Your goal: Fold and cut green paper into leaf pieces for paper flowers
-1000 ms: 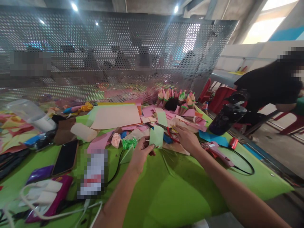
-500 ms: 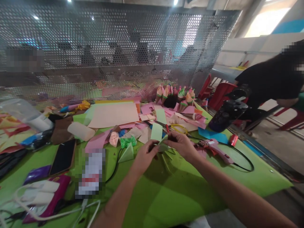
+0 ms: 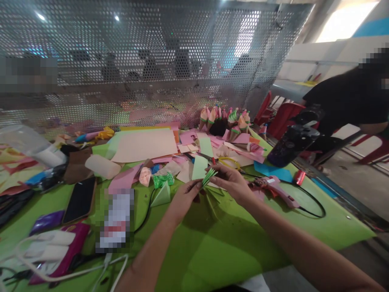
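Between my two hands is a piece of folded green paper point(image 3: 209, 177), its pleats fanned upward. My left hand point(image 3: 186, 195) pinches it from the left, thumb and fingers closed. My right hand point(image 3: 231, 182) grips its right side with fingertips together. Just behind lies a pale green paper strip point(image 3: 199, 167) on the table. A small folded green paper triangle point(image 3: 162, 195) stands to the left of my left hand, beside a crumpled shiny green wrapper point(image 3: 164, 179). Scissors with yellow handles point(image 3: 229, 162) lie behind my right hand.
A pink glue gun point(image 3: 281, 190) with a black cord rests at right, near a dark bottle point(image 3: 290, 144). Paper ice-cream cones point(image 3: 234, 117) stand at the back. Phones, including a dark one point(image 3: 79, 199), and white cables point(image 3: 60, 279) lie left. A person in black point(image 3: 343, 95) is at right.
The green paper in my hands has turned, so several pleated edges now show fanned out. My right hand has shifted slightly; the view has moved a little.
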A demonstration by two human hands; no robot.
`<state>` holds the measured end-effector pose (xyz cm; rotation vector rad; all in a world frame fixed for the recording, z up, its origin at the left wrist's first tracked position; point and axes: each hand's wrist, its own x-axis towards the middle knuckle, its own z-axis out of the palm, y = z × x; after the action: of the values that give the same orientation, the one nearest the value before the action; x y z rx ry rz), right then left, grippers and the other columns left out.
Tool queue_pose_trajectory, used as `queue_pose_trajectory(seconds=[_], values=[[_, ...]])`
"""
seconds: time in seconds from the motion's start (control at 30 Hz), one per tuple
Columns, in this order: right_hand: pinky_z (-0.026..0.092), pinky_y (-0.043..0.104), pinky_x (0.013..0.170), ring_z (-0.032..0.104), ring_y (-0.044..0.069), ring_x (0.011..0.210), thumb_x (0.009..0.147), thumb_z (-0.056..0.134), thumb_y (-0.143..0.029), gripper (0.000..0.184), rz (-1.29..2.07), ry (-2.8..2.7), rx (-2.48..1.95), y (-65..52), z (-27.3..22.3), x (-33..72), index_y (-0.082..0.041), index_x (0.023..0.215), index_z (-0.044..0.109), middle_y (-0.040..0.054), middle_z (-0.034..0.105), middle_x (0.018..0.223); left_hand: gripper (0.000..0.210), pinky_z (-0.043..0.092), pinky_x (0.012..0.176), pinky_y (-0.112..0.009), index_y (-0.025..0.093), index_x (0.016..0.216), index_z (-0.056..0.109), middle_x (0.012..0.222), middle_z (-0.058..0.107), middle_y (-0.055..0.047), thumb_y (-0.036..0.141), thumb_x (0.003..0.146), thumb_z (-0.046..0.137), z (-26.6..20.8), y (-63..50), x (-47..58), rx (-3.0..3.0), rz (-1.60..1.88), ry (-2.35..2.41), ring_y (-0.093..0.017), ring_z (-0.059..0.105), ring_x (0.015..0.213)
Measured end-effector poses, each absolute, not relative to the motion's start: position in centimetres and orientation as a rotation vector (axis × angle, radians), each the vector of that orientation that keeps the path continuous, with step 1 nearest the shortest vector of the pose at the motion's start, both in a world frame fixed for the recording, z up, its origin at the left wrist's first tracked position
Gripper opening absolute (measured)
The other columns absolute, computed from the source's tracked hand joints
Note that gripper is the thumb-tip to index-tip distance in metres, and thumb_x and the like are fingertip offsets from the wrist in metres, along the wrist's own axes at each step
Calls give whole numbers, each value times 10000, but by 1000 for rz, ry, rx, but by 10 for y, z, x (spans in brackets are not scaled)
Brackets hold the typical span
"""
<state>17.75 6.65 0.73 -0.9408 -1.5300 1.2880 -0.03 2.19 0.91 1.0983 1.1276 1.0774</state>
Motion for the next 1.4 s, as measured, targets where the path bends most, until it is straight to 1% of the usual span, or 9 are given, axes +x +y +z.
queue_pose_trajectory(seconds=[0.1, 0.23, 0.53, 0.7, 0.93, 1.03, 1.13, 1.27, 1.4], values=[[502, 289, 682, 618, 175, 765, 714, 759, -500, 439, 1272, -1558, -976, 66, 8, 179, -184, 1006, 671, 36, 681, 876, 416, 429, 557, -228, 180, 989, 752, 730, 700, -29, 492, 714, 719, 9, 22, 0, 1095, 1069, 1104, -106, 522, 549], [516, 314, 743, 638, 191, 810, 751, 732, -473, 411, 1238, -1591, -1009, 65, 8, 179, -184, 1040, 693, 56, 702, 939, 398, 442, 556, -225, 176, 970, 753, 783, 720, -53, 478, 712, 725, 9, 22, 0, 1096, 1080, 1083, -129, 571, 608], [519, 366, 870, 641, 237, 1000, 778, 700, -447, 413, 1153, -1646, -966, 65, 10, 179, -220, 1123, 697, 72, 694, 1107, 238, 451, 527, -232, 189, 889, 752, 647, 679, -6, 325, 722, 653, 8, 25, 0, 1116, 1130, 1158, -113, 508, 495], [523, 299, 702, 628, 167, 777, 720, 756, -407, 559, 1203, -1671, -960, 62, 13, 178, -217, 1228, 621, 57, 667, 1045, 241, 433, 510, -219, 186, 876, 762, 640, 660, -14, 264, 717, 599, 4, 26, 1, 1169, 1128, 1154, -119, 505, 522], [430, 271, 569, 542, 153, 620, 701, 744, -434, 261, 1228, -1578, -1063, 64, 12, 179, -198, 789, 675, -7, 608, 674, 301, 399, 547, -232, 199, 970, 750, 710, 659, -28, 379, 861, 535, 25, 19, -15, 1485, 1114, 1330, -138, 512, 578], [378, 256, 522, 488, 138, 584, 673, 764, -411, 253, 1198, -1505, -1074, 66, 12, 181, -200, 786, 683, -14, 573, 637, 172, 402, 668, -249, 219, 855, 733, 783, 683, -41, 311, 851, 588, 41, 17, -39, 1665, 1281, 1584, -175, 578, 717], [378, 253, 530, 490, 139, 611, 664, 771, -413, 274, 1190, -1459, -1035, 66, 13, 182, -199, 820, 702, -4, 587, 663, 55, 369, 639, -245, 233, 782, 694, 777, 661, -43, 253, 739, 721, 48, 14, -62, 1645, 1316, 1917, -203, 577, 749], [384, 253, 531, 496, 135, 613, 667, 773, -451, 314, 1186, -1460, -1022, 65, 14, 181, -192, 833, 706, 5, 601, 681, 307, 392, 680, -273, 212, 895, 678, 931, 692, -89, 313, 643, 821, 45, 10, -76, 1730, 782, 2185, -264, 626, 869], [376, 249, 525, 490, 129, 603, 685, 772, -444, 291, 1215, -1475, -1006, 64, 13, 181, -197, 828, 712, -2, 588, 666, 272, 425, 727, -305, 209, 1020, 665, 1005, 725, -94, 251, 756, 717, 41, 8, -74, 1835, 236, 2214, -278, 657, 941]])
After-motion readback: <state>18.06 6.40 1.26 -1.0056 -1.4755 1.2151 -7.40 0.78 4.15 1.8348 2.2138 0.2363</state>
